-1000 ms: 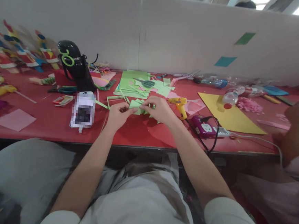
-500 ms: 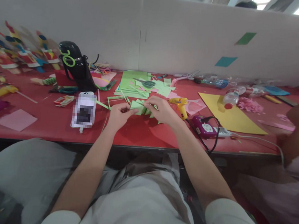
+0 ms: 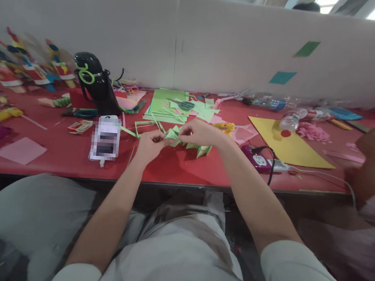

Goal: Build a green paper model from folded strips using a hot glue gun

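A white rectangular phone [image 3: 105, 138] (its screen blurred) is lying at nine o'clock from the left hand [image 3: 150, 147], whose nearly closed fingers are pinching a light-green, pleated paper strip [image 3: 172, 134] at two o'clock. The right hand [image 3: 198, 133], fingertips together, is gripping the strip; a yellow plastic glue gun [image 3: 226, 127] is lying at that hand's two o'clock.

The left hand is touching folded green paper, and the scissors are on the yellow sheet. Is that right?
Not quite: the scissors lie on green sheets, as the head view shows, not the yellow sheet. The left hand does touch folded green paper.
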The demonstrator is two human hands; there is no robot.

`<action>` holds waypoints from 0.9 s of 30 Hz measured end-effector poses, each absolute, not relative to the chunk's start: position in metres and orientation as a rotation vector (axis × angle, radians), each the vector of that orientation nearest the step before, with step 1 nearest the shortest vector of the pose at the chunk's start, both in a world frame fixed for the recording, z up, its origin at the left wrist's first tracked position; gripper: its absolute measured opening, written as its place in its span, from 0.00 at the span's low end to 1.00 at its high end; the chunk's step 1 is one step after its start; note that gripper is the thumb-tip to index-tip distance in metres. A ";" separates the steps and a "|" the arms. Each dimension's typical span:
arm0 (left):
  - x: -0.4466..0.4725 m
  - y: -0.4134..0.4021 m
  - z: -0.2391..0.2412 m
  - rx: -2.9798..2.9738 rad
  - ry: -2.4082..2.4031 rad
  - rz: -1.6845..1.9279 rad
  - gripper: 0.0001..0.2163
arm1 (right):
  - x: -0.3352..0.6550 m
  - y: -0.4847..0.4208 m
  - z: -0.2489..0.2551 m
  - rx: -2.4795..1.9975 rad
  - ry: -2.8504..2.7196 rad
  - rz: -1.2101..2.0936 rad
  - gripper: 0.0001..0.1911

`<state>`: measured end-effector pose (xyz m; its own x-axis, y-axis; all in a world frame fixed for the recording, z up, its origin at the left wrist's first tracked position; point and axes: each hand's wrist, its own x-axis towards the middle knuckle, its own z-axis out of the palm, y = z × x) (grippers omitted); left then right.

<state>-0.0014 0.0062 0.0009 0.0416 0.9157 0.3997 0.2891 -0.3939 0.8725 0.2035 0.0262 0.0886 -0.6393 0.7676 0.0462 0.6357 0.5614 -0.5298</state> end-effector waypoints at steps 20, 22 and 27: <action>0.003 0.000 0.001 1.684 1.201 1.141 0.12 | 0.279 -0.021 0.011 -1.319 -1.907 0.231 0.24; 0.002 0.000 0.001 1.706 1.150 1.121 0.11 | 0.277 -0.021 0.013 -1.296 -1.910 0.227 0.24; 0.001 0.000 0.001 1.713 1.106 1.108 0.08 | 0.277 -0.022 0.018 -1.219 -1.961 0.206 0.26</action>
<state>0.0013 0.0003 0.0011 0.2345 0.9410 0.2440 0.2423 -0.2996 0.9228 0.2772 -0.0222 0.0184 -0.2156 0.8122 0.5421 0.6819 0.5226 -0.5118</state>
